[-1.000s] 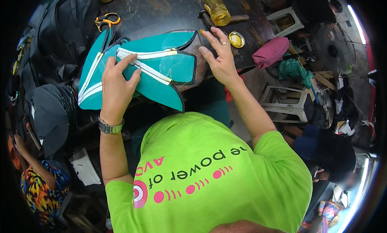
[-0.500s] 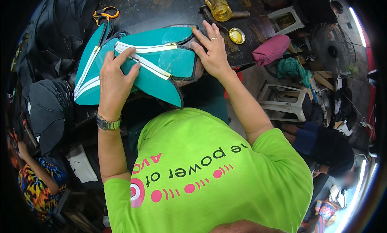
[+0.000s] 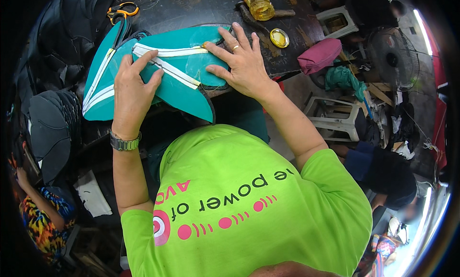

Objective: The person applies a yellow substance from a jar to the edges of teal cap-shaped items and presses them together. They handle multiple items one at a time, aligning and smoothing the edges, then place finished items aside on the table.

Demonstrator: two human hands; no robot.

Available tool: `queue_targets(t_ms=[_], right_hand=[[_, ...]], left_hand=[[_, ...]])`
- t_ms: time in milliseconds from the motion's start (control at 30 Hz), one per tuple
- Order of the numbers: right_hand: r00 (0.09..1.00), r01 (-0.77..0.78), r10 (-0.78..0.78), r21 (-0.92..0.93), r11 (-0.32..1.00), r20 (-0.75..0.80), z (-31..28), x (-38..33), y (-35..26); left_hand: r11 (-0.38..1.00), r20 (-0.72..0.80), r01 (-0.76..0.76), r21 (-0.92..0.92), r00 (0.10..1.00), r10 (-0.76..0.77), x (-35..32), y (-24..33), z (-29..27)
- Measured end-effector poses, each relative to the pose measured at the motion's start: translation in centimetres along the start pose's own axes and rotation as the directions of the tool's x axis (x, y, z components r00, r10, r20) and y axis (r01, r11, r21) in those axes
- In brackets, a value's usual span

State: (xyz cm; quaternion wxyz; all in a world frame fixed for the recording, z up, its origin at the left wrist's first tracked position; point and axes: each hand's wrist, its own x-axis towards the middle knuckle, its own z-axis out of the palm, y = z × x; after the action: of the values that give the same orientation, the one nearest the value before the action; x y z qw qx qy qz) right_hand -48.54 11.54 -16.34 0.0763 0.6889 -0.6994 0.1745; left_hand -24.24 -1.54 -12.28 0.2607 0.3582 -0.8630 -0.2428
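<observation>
Left hand point(image 3: 132, 97), right hand point(image 3: 243, 62): fingers apart, flat on teal fabric piece point(image 3: 184, 82), pinning it smooth; scissors point(image 3: 122, 10) at 11 o'clock.

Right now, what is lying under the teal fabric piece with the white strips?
The teal fabric piece lies on a dark worktable, its lower tip hanging past the edge. Both hands press on it: left hand, right hand. Whatever sits beneath the fabric is covered.

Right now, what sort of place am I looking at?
Probably a small sewing or upholstery workshop. Both hands press a teal padded cover with white piping on a scuffed dark worktable; orange-handled scissors lie beside it, and plastic stools and a standing fan crowd the floor.
</observation>
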Motion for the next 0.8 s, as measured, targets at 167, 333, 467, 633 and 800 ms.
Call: queue_targets(t_ms=[167, 333, 467, 633, 800], right_hand=[[0.998, 0.041, -0.041, -0.008, 0.999, -0.037, -0.1, 0.4, 0.2], [0.997, 0.058, -0.062, -0.069, 0.996, -0.055, -0.6, 0.3, 0.3], [0.982, 0.172, -0.181, -0.152, 0.973, -0.048, -0.8, 0.4, 0.3], [0.974, 0.209, -0.222, -0.182, 0.961, -0.052, -0.5, 0.3, -0.6], [0.995, 0.103, -0.099, 0.193, 0.976, -0.033, -1.7, 0.3, 0.5]], left_hand=[[1.0, -0.005, -0.005, 0.012, 1.0, 0.005, 0.0, 0.0, 0.0], [1.0, -0.003, -0.011, 0.009, 1.0, 0.011, 0.0, 0.1, -0.1], [1.0, 0.008, -0.012, 0.028, 1.0, 0.011, 0.0, 0.3, -0.1], [0.999, -0.016, -0.028, 0.027, 0.999, 0.029, 0.0, 0.1, 0.1], [0.996, -0.031, -0.064, 0.059, 0.997, 0.066, 0.0, 0.2, 0.1]])
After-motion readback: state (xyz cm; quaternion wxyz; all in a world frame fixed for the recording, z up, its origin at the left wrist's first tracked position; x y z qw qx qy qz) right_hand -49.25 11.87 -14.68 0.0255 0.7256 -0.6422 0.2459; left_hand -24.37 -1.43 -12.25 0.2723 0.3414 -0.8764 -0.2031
